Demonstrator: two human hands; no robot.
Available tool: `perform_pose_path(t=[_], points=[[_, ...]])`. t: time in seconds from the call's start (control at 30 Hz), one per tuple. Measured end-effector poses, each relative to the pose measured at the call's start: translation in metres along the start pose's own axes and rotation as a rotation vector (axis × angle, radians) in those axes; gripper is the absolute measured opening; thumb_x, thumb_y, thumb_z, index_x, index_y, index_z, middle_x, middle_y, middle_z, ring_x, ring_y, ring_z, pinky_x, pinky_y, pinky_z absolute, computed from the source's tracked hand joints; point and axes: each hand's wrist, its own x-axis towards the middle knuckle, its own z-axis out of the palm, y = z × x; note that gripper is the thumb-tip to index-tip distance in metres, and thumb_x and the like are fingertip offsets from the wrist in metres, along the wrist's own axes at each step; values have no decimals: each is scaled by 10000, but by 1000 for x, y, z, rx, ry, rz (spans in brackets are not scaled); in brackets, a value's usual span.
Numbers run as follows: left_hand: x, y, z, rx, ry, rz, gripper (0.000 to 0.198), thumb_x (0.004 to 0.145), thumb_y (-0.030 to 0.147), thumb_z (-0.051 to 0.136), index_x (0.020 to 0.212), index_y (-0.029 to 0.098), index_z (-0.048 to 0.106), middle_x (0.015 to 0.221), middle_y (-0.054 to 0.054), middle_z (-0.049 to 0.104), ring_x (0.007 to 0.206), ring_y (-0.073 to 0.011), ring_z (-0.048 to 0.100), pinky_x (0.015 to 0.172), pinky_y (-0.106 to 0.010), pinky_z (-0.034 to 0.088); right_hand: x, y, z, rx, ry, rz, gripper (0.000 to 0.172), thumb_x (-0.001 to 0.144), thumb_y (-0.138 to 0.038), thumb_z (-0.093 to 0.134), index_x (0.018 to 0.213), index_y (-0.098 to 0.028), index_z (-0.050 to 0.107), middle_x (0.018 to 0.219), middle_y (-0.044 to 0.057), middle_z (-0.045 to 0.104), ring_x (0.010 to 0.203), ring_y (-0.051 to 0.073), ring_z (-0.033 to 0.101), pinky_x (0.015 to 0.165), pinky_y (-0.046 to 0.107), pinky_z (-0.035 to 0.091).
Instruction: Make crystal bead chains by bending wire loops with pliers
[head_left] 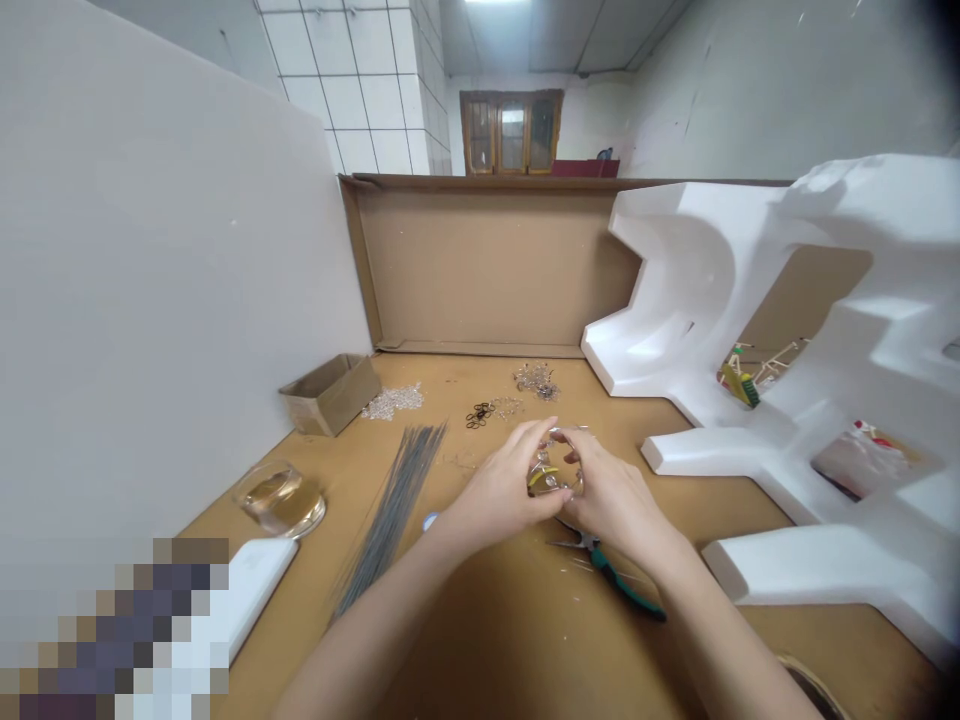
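Observation:
My left hand (pixel 510 482) and my right hand (pixel 611 488) face each other over the table, fingers curled around a small ring-like piece of wire with clear beads (pixel 552 483). Both hands pinch its sides; the fingers hide part of it. Something yellow (pixel 541 474) shows between the hands, too covered to name. Below my right hand lies a pair of pliers (pixel 626 588) with green and black handles, partly behind the wrist. Beyond my fingers are dark wire loops (pixel 480 414), a few clear beads (pixel 507 408) and a pile of small beaded wire pieces (pixel 537 379).
Left of my arm lie a bundle of grey wires (pixel 397 505), a clear bead pile (pixel 394 400), a small cardboard box (pixel 330 398), a glass with amber liquid (pixel 281 502) and a white flat object (pixel 259 580). White foam blocks (pixel 697 460) line the right; a cardboard wall (pixel 487 265) stands behind.

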Motion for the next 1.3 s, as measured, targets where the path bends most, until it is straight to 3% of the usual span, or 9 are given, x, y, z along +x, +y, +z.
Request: perform_pose_path(t=[0.3,0.5,0.67,0.83,0.93,1.03,1.13,1.3], points=[[-4,4,-5,43,-96,-40,979,695,506,665,1466,261,113,1486,-103,269,1260,-293,425,997,-439,435,0,2,-1,61,1,-26,589,698,-177,566,1256,-290,416,1229,50,572,1009,223,602,782,358,466],[-4,6,-5,106,-51,-10,821,762,455,603,1442,243,195,1436,-88,359,1231,-260,461,990,-409,448,0,2,-4,115,-13,-48,635,703,-199,586,1302,-286,394,1267,73,545,1031,230,593,798,365,471],[-3,10,-6,156,11,71,657,788,305,555,1391,240,301,1400,-77,409,1228,-237,461,998,-381,437,-2,1,-12,116,-29,-68,666,679,-191,583,1310,-279,388,1274,73,538,997,218,598,784,352,461],[-3,12,-4,221,46,135,606,802,251,516,1375,240,321,1415,-77,401,1275,-229,422,1047,-383,395,-2,-3,-9,107,-45,-12,690,678,-144,555,1322,-275,341,988,20,646,766,167,607,685,288,423],[-3,12,2,290,35,109,625,833,270,473,1411,167,258,1468,-124,332,1349,-249,327,1092,-418,339,1,-5,-4,28,-28,24,709,672,-117,532,1337,-249,323,831,4,647,658,161,581,616,263,371],[-2,13,9,315,-4,64,630,866,284,428,1429,107,207,1499,-159,263,1387,-252,255,1112,-429,308,2,-7,-3,-75,-24,60,622,710,-160,524,1309,-224,371,773,19,642,617,171,572,580,259,322],[-1,14,12,302,-27,40,616,887,289,399,1441,125,183,1519,-145,217,1400,-251,225,1117,-446,291,1,-8,-6,-135,-14,90,577,730,-166,512,1292,-224,400,774,28,645,606,176,572,560,258,286],[-6,16,0,121,-63,34,734,868,391,483,1471,214,105,1541,-98,166,1402,-264,215,1117,-441,290,2,-5,-13,47,0,65,533,724,-215,589,1235,-261,444,700,-29,599,610,154,552,584,252,321]])
